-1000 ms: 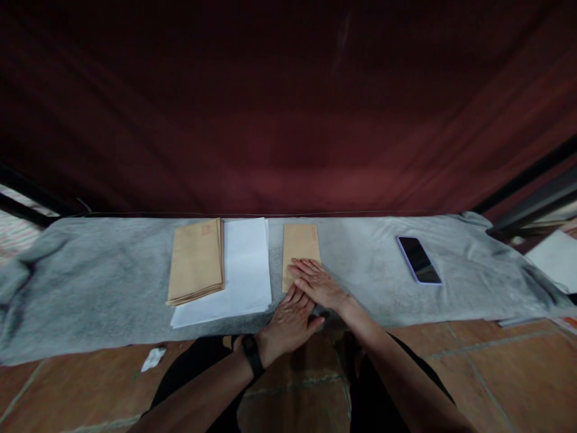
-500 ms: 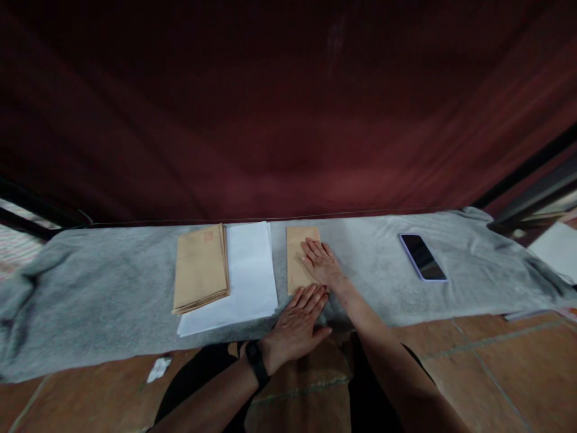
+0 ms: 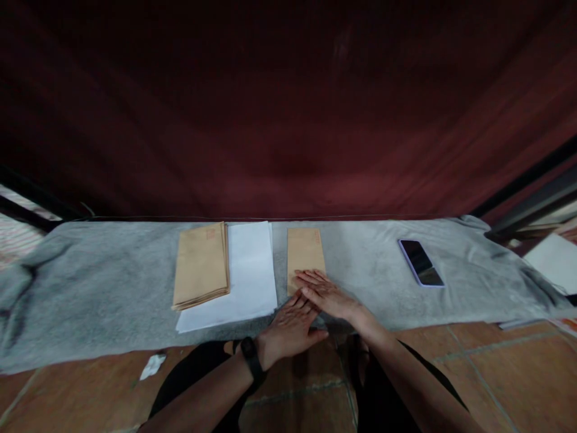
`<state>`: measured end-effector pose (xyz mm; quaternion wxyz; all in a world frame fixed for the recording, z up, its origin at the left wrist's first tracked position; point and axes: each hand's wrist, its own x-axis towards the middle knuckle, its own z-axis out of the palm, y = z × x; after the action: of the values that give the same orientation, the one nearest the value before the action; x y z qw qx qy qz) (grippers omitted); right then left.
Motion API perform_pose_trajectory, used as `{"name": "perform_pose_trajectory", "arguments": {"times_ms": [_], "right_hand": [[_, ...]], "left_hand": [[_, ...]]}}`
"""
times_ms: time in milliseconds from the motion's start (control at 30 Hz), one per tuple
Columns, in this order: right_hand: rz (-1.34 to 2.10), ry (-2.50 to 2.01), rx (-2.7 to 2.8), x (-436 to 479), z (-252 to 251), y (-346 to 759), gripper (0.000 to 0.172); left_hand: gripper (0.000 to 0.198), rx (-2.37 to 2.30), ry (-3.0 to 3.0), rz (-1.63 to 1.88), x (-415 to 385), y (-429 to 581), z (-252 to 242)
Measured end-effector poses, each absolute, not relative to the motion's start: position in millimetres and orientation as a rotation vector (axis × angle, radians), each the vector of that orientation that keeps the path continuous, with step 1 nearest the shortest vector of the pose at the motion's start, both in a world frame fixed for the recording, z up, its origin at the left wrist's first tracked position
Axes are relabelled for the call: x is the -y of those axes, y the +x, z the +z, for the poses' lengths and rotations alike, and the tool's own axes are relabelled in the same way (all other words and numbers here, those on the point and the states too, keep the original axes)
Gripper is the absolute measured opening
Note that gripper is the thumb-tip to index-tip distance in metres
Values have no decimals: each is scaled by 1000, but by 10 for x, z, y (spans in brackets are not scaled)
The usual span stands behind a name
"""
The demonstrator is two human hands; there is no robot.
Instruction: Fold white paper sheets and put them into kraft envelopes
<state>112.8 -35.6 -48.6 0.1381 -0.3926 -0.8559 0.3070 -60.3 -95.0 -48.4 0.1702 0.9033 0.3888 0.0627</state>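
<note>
Brown envelope [image 3: 305, 252]: lying flat on the cloth-covered tabletop [image 3: 365, 255], front and centre before the person, long sides running away from the body, red print at its far right corner. Near end partly covered by the hands.

Right hand [image 3: 328, 297]: palm down, fingers laid across the near part of the envelope and over the left fingertips. Left hand [image 3: 294, 325]: palm down at the envelope's near edge, thumb held away from the fingers; whether its covered fingertips touch paper cannot be told. State of grip, both sides: flattened out, fingers nearly side by side, nothing pinched.

Surroundings: stack of envelopes [image 3: 202, 264] to the left, overlapping white sheets [image 3: 252, 264]; phone [image 3: 421, 263] well apart to the right.

Step in hand, as judged: pressing the envelope flat. Technique notes: load should be spread over the whole finger pads, not the tips, since the soft cloth beneath would probably give and let the paper dent. Left hand best serves as anchor at the near edge; right-hand strokes best run lengthwise, away from it. Sideways drag could skew the envelope or ruck the cloth. Pressure best kept even out to both long edges.
</note>
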Motion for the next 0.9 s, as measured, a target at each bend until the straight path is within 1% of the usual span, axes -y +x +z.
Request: {"name": "perform_pose_trajectory", "arguments": {"times_ms": [100,167,267,367,533,667,733,900], "right_hand": [[1089,-1078,2252,433,-493,1183,46],[1132,-1134,2045,435,-540,1240,42],[909,-1419,1788,367,-633,1345,34],[685,-1666,1721,278,-701,1418,26],[764,-1729,1654,193,-745,1379,15],[775,-1737,1578,158,-775,1313,10],[775,-1725,1564,159,-797,1290,13],[834,-1601,1474,174,-853,1247,33]], "left_hand": [[73,-1122,2541,120,947,-611,-485],[74,-1091,2549,81,938,-618,-456],[70,-1030,2589,83,921,-626,-385],[66,-1024,2596,116,907,-626,-333],[63,-1008,2604,193,886,-617,-355],[59,-1000,2624,291,879,-608,-403],[58,-1010,2634,307,880,-592,-412],[53,-1028,2675,293,868,-533,-397]]}}
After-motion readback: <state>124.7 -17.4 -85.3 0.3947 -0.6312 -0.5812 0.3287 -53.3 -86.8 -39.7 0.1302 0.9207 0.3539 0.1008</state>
